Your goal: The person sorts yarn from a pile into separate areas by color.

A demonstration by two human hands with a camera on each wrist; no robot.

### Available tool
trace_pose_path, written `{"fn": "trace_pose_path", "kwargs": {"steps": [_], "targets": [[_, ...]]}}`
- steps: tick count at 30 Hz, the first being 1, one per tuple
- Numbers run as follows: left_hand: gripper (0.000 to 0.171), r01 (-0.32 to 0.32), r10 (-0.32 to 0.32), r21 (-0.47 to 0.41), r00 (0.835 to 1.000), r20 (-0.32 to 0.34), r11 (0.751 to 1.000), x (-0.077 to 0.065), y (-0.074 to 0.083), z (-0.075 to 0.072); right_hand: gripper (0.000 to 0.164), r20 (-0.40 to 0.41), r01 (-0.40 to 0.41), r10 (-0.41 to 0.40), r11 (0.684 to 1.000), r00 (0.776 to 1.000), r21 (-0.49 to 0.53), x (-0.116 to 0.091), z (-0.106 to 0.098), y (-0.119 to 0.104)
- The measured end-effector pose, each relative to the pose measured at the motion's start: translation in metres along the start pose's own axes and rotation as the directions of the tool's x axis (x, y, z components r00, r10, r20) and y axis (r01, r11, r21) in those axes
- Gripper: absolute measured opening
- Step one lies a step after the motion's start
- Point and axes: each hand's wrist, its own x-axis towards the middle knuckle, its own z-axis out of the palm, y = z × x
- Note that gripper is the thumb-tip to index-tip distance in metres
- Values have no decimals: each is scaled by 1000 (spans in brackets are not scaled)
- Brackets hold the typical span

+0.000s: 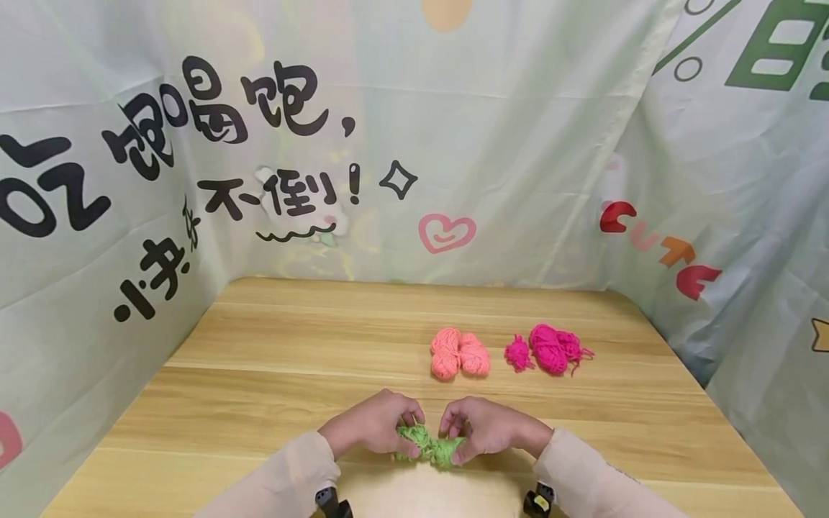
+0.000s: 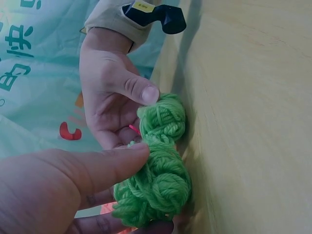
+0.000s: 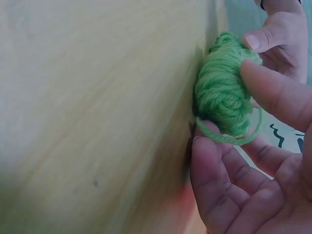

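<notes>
Two joined bunches of green yarn lie at the front of the table between my hands. My left hand holds the left bunch, its thumb on top and fingers around the far side; in the left wrist view this bunch of green yarn looks lumpy. With my right hand I hold the right bunch between thumb and fingers. A loose strand loops below the green yarn near my right fingertips in the right wrist view. Parts of the fingers are hidden behind the yarn.
Farther back on the wooden table sits a coral yarn skein in two lobes. To its right are a small magenta yarn bunch and a larger magenta skein with loose ends. Printed curtains enclose the back and sides.
</notes>
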Motion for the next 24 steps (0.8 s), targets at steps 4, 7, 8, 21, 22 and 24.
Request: {"fn": "trace_pose_path", "kwargs": {"steps": [4,7,8,21,22,24], "targets": [[35,5,-5,0,1000,5,1000,0,1,0,31,3,7,-7,1000,1000,-11,1,0,0],[34,12,-12,-5,1000,11,1000,0,1,1,31,8,10,-10,1000,1000,-11,1,1,0],[34,15,-15,-8,1000,13,1000,0,1,1,31,9,9,-9,1000,1000,-9,2,1,0],[28,6,-6,-27,1000,-15,1000,-3,-1,-1,41,38,36,-35,999,999,-15,4,1,0],[28,6,-6,-30,1000,-17,1000,-3,-1,-1,40,38,37,-36,999,999,-23,4,1,0],[29,8,-8,-36,1000,-19,999,-3,-2,-1,39,39,37,-35,999,999,-33,4,1,0]]}}
